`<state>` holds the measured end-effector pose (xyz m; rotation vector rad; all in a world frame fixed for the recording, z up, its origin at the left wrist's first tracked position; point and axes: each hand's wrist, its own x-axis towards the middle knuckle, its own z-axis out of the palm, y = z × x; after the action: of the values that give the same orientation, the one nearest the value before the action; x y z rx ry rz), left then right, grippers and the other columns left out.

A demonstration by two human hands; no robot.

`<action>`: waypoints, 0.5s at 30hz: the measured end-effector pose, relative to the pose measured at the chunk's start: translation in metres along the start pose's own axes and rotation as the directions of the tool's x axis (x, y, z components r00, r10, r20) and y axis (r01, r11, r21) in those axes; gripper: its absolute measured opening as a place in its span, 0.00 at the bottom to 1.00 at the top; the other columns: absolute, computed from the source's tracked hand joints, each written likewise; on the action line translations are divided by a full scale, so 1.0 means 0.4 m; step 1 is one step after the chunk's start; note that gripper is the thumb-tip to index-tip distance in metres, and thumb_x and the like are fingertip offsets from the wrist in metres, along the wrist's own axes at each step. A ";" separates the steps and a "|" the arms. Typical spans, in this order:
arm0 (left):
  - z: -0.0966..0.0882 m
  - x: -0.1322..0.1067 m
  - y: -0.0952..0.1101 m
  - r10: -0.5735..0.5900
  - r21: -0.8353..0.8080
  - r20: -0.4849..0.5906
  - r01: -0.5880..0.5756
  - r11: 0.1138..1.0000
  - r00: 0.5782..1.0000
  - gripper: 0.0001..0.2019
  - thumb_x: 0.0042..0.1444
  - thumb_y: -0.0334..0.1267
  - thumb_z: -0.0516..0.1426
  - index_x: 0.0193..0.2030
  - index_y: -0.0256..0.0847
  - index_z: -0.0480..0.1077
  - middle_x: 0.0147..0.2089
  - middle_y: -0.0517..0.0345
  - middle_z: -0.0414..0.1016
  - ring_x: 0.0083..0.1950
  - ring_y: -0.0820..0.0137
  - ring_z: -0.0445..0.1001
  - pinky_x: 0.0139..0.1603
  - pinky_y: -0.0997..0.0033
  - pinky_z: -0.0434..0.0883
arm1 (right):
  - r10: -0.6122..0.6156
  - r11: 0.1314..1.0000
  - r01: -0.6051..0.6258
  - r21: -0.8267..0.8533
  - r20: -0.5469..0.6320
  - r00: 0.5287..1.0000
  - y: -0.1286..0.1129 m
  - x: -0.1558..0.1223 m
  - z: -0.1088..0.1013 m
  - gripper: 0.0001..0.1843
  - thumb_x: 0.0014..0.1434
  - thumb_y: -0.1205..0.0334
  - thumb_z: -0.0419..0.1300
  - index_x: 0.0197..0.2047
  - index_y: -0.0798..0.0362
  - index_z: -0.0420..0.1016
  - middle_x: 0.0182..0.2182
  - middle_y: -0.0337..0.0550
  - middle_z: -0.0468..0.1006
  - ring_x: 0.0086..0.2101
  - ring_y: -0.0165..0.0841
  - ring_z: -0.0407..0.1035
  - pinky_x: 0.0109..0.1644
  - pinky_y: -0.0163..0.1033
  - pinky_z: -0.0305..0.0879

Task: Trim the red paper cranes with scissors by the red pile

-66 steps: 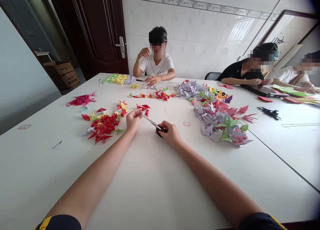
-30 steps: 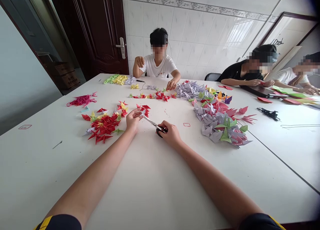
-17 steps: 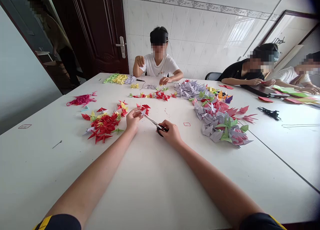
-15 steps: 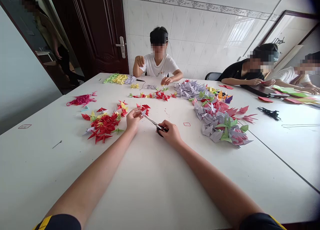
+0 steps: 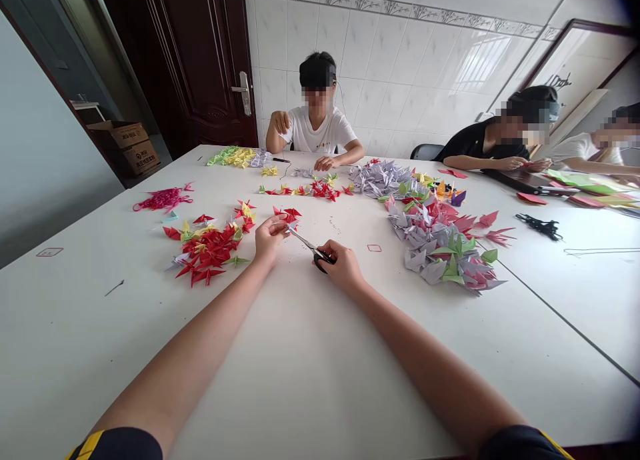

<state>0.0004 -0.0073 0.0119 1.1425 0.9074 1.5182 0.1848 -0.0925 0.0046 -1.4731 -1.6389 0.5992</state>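
My right hand (image 5: 341, 265) is wrapped around the black handles of a pair of scissors (image 5: 306, 242), whose blades point up and left. The blade tips reach my left hand (image 5: 271, 237), which is closed in a pinch on a small pale lilac piece; my fingers hide most of it. A red folded paper crane (image 5: 291, 215) lies just beyond the left fingertips. Left of that hand is a pile of mostly red paper cranes (image 5: 213, 250), with some yellow, green and lilac ones. Tiny dark scraps dot the white table (image 5: 295, 353) around the scissors.
A large heap of lilac, pink and green cranes (image 5: 435, 240) lies to the right. Pink string (image 5: 163, 199) lies at left, black cord (image 5: 539, 226) at right. Across the table sits a person in white (image 5: 320, 137); a person in black (image 5: 467, 140) works farther right. Cardboard boxes (image 5: 133, 147) stand beyond the doorway.
My left hand has shifted very slightly right; the scissors stay nearly in place. The person in the doorway has gone from view. The hand of the person opposite has moved slightly left.
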 end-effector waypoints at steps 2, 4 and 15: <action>0.000 0.000 0.000 -0.001 0.000 -0.002 0.001 1.000 1.000 0.22 0.38 0.30 0.65 0.45 0.37 0.75 0.35 0.53 0.78 0.38 0.68 0.76 0.46 0.63 0.73 | -0.005 1.000 0.005 -0.015 -0.012 1.000 0.000 0.000 0.000 0.09 0.48 0.59 0.60 0.36 0.47 0.74 0.27 0.34 0.77 0.25 0.30 0.61 0.30 0.35 0.56; 0.000 -0.001 0.000 -0.002 0.003 0.000 0.002 1.000 1.000 0.22 0.38 0.29 0.64 0.45 0.37 0.75 0.35 0.53 0.78 0.38 0.69 0.75 0.46 0.64 0.73 | -0.004 0.999 0.003 -0.033 -0.017 1.000 -0.001 0.000 0.000 0.09 0.48 0.59 0.61 0.36 0.47 0.74 0.26 0.34 0.77 0.25 0.30 0.61 0.29 0.35 0.55; -0.005 0.005 -0.010 -0.051 -0.065 0.013 0.052 0.997 0.999 0.23 0.36 0.29 0.66 0.45 0.38 0.76 0.37 0.53 0.79 0.40 0.68 0.76 0.48 0.63 0.73 | -0.015 0.999 0.015 -0.039 -0.011 1.000 -0.004 0.002 -0.001 0.10 0.48 0.63 0.59 0.37 0.46 0.73 0.27 0.34 0.78 0.25 0.31 0.61 0.31 0.35 0.56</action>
<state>-0.0005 -0.0046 0.0081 1.0721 0.8664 1.4876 0.1841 -0.0923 0.0064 -1.4888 -1.6600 0.5523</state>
